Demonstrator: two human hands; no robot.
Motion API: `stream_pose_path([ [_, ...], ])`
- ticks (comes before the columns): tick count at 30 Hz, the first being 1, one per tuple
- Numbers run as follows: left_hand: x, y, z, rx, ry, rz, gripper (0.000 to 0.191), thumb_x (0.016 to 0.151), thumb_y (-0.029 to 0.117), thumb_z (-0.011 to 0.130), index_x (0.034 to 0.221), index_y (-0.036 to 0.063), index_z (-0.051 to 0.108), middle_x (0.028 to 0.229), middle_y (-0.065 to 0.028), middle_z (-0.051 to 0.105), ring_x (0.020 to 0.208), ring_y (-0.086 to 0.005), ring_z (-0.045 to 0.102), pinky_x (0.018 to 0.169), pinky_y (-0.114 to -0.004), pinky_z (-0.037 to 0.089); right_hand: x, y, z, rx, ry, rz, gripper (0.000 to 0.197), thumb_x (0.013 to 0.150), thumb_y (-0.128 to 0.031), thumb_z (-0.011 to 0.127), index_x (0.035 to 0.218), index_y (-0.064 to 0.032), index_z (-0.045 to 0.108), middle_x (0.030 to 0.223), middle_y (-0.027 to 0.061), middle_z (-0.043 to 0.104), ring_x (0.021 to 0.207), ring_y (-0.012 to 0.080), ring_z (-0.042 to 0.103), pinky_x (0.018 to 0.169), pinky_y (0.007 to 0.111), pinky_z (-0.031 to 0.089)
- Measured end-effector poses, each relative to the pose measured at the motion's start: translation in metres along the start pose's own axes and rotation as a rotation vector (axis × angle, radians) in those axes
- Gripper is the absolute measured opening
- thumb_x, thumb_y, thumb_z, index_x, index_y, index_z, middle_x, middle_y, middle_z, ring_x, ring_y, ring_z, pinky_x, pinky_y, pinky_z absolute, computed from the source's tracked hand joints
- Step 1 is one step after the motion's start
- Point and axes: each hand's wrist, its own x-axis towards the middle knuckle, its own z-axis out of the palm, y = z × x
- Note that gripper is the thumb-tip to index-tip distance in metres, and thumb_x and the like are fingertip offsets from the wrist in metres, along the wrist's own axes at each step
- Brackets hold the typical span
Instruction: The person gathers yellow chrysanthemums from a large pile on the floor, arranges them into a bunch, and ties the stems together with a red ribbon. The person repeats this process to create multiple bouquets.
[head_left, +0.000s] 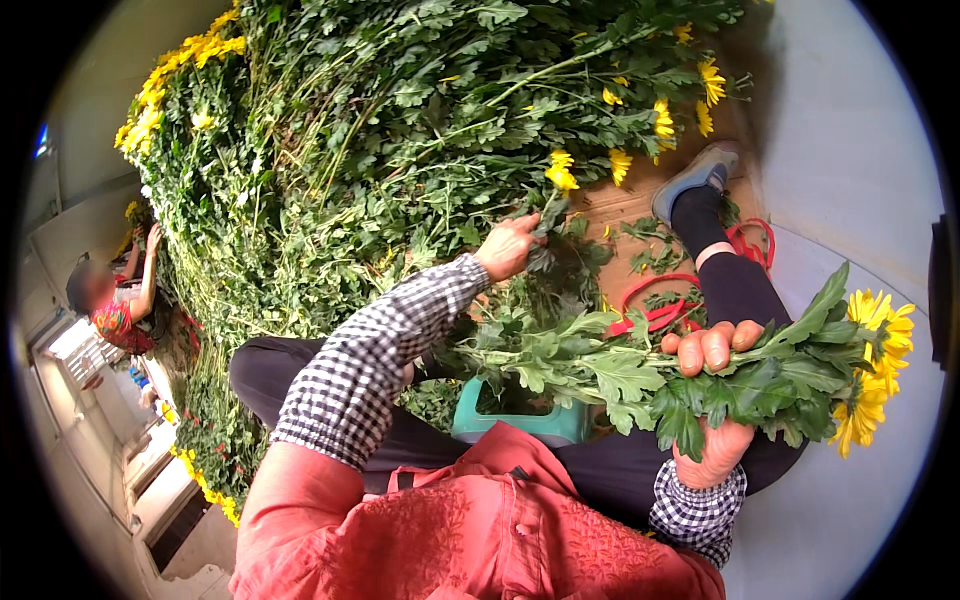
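My right hand grips a bunch of yellow chrysanthemums across its leafy stems. Its fingers wrap over the top, and the flower heads point right. The cut ends of the bunch trail left over my lap. My left hand is stretched out ahead, its fingertips closed around the upper stem of a single yellow chrysanthemum. That flower lies at the near edge of a large heap of chrysanthemum stems. Its lower stem is lost among dark leaves.
A green plastic item with an opening sits between my legs. Red straps and loose leaves lie on brown cardboard. A pale wall bounds the right. Another person is at the heap's far left.
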Motion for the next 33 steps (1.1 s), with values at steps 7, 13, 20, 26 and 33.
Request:
stream_pose_path([
  [7, -0.035, 0.079, -0.129, -1.48, 0.721, 0.013, 0.039, 0.093, 0.028, 0.046, 0.094, -0.0036, 0.068, 0.086, -0.0089, 0.067, 0.075, -0.0152, 0.063, 0.07, -0.026, 0.051, -0.011, 0.001, 0.006, 0.001, -0.072, 0.016, 0.047, 0.08, -0.024, 0.074, 0.114, -0.0108, 0.045, 0.1, 0.0008, 0.05, 0.095, 0.0181, 0.051, 0.102, 0.039, 0.037],
  [13, -0.083, 0.103, -0.294, -0.088, 1.096, 0.183, 0.016, 0.074, 0.007, 0.063, 0.089, 0.0045, 0.07, 0.097, -0.0097, 0.067, 0.08, -0.0183, 0.065, 0.074, -0.029, 0.053, -0.019, 0.002, 0.011, 0.044, -0.195, 0.02, 0.041, 0.085, -0.026, 0.069, 0.116, -0.0095, 0.047, 0.098, 0.0025, 0.051, 0.096, 0.0194, 0.051, 0.1, 0.041, 0.037],
  [20, -0.129, 0.042, -0.231, 0.156, 0.362, -0.022, 0.032, 0.067, 0.007, 0.076, 0.097, 0.0171, 0.071, 0.126, -0.0149, 0.057, 0.107, -0.0269, 0.06, 0.09, -0.037, 0.051, -0.029, -0.002, 0.017, -0.036, -0.284, 0.011, 0.042, 0.084, -0.03, 0.071, 0.111, -0.0088, 0.047, 0.093, 0.0033, 0.053, 0.089, 0.0206, 0.055, 0.097, 0.042, 0.041],
  [26, -0.101, -0.006, -0.13, -0.122, -0.346, -0.038, 0.043, 0.075, 0.025, 0.075, 0.116, 0.0142, 0.066, 0.145, -0.02, 0.037, 0.127, -0.0363, 0.045, 0.103, -0.042, 0.042, -0.018, -0.004, 0.008, -0.012, -0.201, 0.059, 0.044, 0.079, -0.027, 0.077, 0.106, -0.0101, 0.048, 0.091, 0.0007, 0.051, 0.086, 0.0177, 0.054, 0.097, 0.04, 0.04],
  [33, 0.037, -0.04, -0.096, 0.154, 0.058, -0.425, 0.065, 0.079, 0.033, 0.071, 0.135, 0.0145, 0.044, 0.124, -0.0172, 0.052, 0.116, -0.0334, 0.048, 0.091, -0.049, 0.039, -0.007, 0.0, 0.011, -0.09, -0.091, 0.039, 0.049, 0.076, -0.031, 0.08, 0.104, -0.0104, 0.046, 0.09, 0.0012, 0.05, 0.085, 0.0185, 0.054, 0.095, 0.042, 0.041],
])
